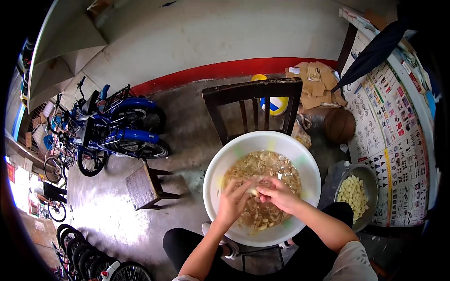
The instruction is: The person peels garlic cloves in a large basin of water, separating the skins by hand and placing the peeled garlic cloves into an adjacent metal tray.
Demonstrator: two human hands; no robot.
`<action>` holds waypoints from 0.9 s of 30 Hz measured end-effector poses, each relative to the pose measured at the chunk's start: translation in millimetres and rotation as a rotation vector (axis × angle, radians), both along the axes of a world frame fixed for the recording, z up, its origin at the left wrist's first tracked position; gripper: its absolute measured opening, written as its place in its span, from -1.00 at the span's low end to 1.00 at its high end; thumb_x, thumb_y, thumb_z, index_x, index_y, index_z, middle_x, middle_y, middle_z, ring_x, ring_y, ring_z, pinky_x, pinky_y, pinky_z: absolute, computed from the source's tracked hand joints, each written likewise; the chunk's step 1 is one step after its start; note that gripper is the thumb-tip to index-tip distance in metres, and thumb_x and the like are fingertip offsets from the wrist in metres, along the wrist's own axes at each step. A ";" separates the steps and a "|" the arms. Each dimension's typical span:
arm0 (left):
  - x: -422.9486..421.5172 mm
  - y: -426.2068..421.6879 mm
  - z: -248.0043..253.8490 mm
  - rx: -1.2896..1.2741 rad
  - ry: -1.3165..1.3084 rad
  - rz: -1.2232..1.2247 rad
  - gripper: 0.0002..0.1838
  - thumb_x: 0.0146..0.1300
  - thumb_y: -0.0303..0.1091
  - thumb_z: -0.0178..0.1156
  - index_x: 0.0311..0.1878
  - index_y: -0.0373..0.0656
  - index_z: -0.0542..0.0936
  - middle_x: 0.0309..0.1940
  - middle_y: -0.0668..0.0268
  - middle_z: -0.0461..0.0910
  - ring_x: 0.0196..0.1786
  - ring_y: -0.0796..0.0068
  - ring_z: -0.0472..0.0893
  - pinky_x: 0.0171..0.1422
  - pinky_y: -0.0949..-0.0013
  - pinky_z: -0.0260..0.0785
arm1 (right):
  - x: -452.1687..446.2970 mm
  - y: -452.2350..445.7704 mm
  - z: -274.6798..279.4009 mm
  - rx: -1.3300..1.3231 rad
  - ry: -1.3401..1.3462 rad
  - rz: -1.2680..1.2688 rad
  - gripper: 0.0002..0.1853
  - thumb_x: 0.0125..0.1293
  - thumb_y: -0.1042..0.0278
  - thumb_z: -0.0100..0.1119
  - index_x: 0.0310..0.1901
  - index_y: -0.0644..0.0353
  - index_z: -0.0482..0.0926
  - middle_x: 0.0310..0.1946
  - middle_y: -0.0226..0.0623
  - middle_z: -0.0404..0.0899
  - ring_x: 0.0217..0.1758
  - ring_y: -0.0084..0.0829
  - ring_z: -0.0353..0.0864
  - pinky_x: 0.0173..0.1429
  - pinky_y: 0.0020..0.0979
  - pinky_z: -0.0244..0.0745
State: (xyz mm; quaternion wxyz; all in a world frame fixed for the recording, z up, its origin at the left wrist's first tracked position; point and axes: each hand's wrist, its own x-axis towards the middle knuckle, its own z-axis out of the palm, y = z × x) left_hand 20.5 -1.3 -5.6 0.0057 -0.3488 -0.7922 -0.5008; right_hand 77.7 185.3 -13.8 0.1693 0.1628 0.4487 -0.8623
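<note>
The left hand (pixel 230 200) and right hand (pixel 283 194) meet above the wide white basin (pixel 213 187), fingers curled nearly closed, both pinching one small pale clove (pixel 253 191) between their fingertips; cloudy water and loose skins (pixel 267 165) fill the basin below; beside it, a metal bowl (pixel 373 188) holds pale cloves (pixel 353 195); a dark wooden chair (pixel 253 89) stands behind.

"What's worn on the legs?"
"Black trousers (pixel 183 244), plain."
"And on top?"
"A pale right sleeve (pixel 352 263), faintly marked in grey; the fingers (pixel 272 191) are bare."
"Footwear?"
"A light shoe (pixel 229 248), partly hidden."
</note>
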 end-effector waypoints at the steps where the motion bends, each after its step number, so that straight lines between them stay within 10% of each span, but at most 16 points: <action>1: -2.8 -0.4 1.1 0.000 -0.001 -0.001 -0.60 0.22 -0.69 0.22 0.12 -0.19 0.67 -0.01 0.12 0.58 -0.14 0.36 0.68 -0.09 0.38 0.57 | -0.5 1.5 1.0 -0.005 -0.023 0.043 -0.80 0.49 0.33 0.17 0.04 0.22 0.54 -0.28 -0.35 0.63 -0.34 -0.65 0.56 -0.20 -0.60 0.55; 4: -0.2 -6.3 -6.2 -0.080 -0.016 0.053 -0.73 0.16 -0.62 0.30 -0.07 -0.16 0.73 -0.01 0.16 0.58 -0.02 0.18 0.67 -0.03 0.24 0.57 | -3.4 4.9 -4.5 0.086 -0.087 0.182 -0.74 0.54 0.23 0.11 0.09 0.19 0.51 -0.31 -0.37 0.65 -0.33 -0.64 0.59 -0.20 -0.55 0.55; 6: -2.1 -3.7 -7.8 -0.033 -0.051 0.147 -0.81 0.21 -0.56 0.32 -0.11 -0.18 0.74 0.00 0.17 0.58 -0.07 0.20 0.69 -0.04 0.26 0.56 | -5.6 5.7 -1.5 0.426 -0.036 0.305 -0.58 0.57 -0.03 0.00 -0.06 0.21 0.61 -0.25 -0.37 0.70 -0.33 -0.59 0.61 -0.21 -0.47 0.55; 10: -1.6 12.9 -13.5 0.041 -0.213 0.176 -0.85 0.30 -0.42 0.32 -0.12 -0.26 0.73 -0.05 0.19 0.64 -0.12 0.28 0.70 -0.05 0.32 0.54 | 7.9 31.0 -37.3 1.513 0.323 0.604 -0.63 0.42 0.12 0.20 -0.35 0.29 0.73 -0.46 -0.02 0.65 -0.31 -0.10 0.72 -0.18 -0.15 0.56; 13: -2.6 -9.3 0.0 0.033 -0.700 0.263 -0.76 0.39 -0.35 0.28 -0.03 -0.33 0.71 -0.21 0.20 0.72 -0.25 0.55 0.65 -0.09 0.41 0.51 | -8.9 -3.8 -43.1 1.647 0.167 0.705 -0.70 0.30 0.20 0.32 -0.44 0.28 0.72 -0.39 -0.02 0.66 -0.26 -0.07 0.73 -0.18 -0.12 0.59; 20: 7.0 -0.5 9.8 0.015 -0.742 0.198 -0.68 0.42 -0.34 0.24 0.17 -0.23 0.65 -0.25 0.29 0.77 -0.30 0.76 0.57 -0.28 0.59 0.38 | -0.4 -4.9 -39.9 1.588 0.413 0.719 -0.69 0.30 0.21 0.29 -0.13 0.33 0.64 -0.41 -0.03 0.66 -0.28 -0.01 0.73 -0.25 -0.06 0.60; 27: -2.5 -11.8 0.6 0.071 -0.840 0.134 -0.71 0.46 -0.33 0.21 0.09 -0.36 0.56 -0.18 0.19 0.77 -0.22 0.59 0.70 -0.31 0.54 0.48 | -2.4 9.8 -21.5 1.712 0.373 0.670 -0.78 0.29 0.42 0.25 -0.07 0.27 0.67 -0.46 -0.08 0.65 -0.32 -0.11 0.74 -0.33 -0.11 0.60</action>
